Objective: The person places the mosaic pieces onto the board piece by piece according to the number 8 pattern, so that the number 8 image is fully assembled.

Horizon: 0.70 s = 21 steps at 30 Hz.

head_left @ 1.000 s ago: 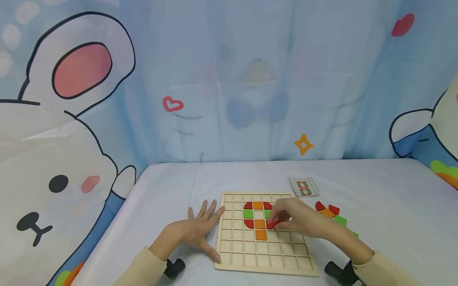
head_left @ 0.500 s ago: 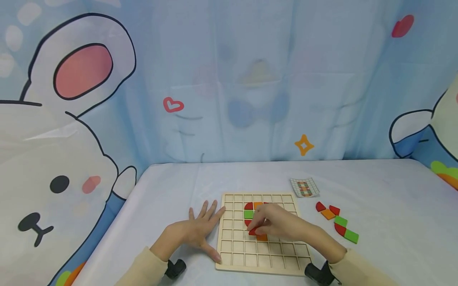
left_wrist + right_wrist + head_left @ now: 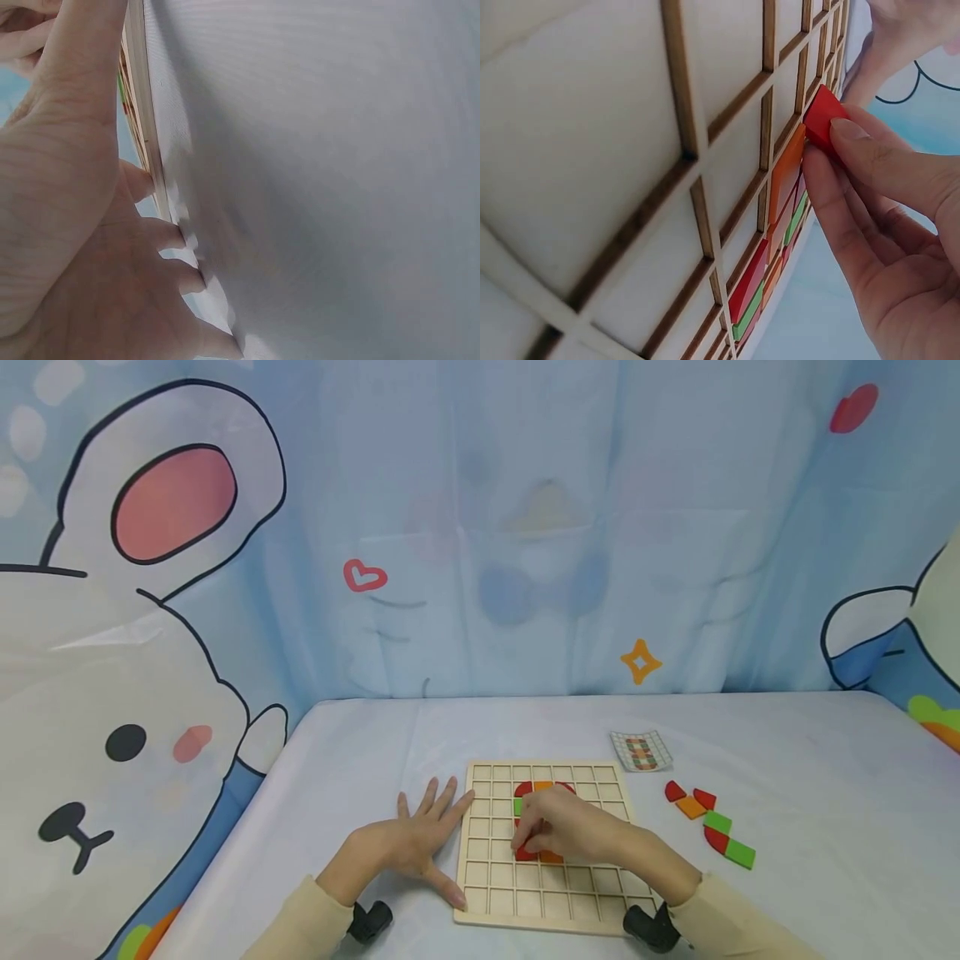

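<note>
My right hand (image 3: 566, 828) is over the pale wooden grid board (image 3: 517, 902). Between thumb and fingers it pinches a red tile (image 3: 825, 120), tilted at a grid cell just left of an orange tile (image 3: 786, 176). The red tile's full outline is partly covered by the fingers. Red, orange and green tiles sit in cells around it; in the head view the hand hides some of them. My left hand (image 3: 416, 839) lies with fingers spread on the table along the board's left edge, thumb and fingertips touching that edge.
Loose red, orange and green tiles (image 3: 717, 820) lie on the white cloth to the board's right. A small card (image 3: 641, 752) with a printed grid pattern rests beyond the board's upper right corner. A blue cartoon curtain (image 3: 465, 527) hangs behind the table.
My right hand has moved left across the board with the red tile, from the pattern's right side to the left of the lower orange tile. The left hand has stayed in place.
</note>
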Motion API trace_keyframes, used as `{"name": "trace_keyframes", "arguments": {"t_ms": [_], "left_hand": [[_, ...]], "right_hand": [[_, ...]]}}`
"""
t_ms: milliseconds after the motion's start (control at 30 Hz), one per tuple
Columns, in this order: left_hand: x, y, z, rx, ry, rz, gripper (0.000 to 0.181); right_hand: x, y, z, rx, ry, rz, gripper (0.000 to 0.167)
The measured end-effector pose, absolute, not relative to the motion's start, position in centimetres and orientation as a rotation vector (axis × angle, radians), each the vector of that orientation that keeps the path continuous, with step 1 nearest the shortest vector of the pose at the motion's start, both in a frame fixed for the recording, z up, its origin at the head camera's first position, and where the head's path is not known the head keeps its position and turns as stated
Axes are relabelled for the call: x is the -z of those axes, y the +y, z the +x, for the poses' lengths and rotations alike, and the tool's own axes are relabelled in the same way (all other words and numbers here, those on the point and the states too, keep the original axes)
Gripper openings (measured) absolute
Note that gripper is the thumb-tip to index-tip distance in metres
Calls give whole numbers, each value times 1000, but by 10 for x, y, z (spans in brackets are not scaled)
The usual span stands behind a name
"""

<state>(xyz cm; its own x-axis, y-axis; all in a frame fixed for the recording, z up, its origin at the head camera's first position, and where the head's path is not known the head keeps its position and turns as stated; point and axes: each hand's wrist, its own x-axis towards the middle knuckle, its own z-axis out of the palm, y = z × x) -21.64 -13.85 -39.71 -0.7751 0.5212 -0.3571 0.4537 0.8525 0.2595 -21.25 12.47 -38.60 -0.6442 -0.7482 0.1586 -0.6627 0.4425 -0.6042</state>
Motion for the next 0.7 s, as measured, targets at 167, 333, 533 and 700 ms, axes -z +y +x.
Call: {"name": "trace_keyframes", "arguments": {"t_ms": [167,333,533,700], "left_hand": [[396,-139,-216,-227,2608,721,134],[395,-138,-215,-233,2608,722,133],[396,-138,-216,-236,2604,726,133],[397,-138,-217,-229,2602,721,133]], "right_hand": [[385,123,-213,958,2567,-1239,14],[384,121,-213,948,2561,-1240,13],[383,119,-213,900,2540,-1276,14],[382,118,-212,867,2546,-1296,15]]}}
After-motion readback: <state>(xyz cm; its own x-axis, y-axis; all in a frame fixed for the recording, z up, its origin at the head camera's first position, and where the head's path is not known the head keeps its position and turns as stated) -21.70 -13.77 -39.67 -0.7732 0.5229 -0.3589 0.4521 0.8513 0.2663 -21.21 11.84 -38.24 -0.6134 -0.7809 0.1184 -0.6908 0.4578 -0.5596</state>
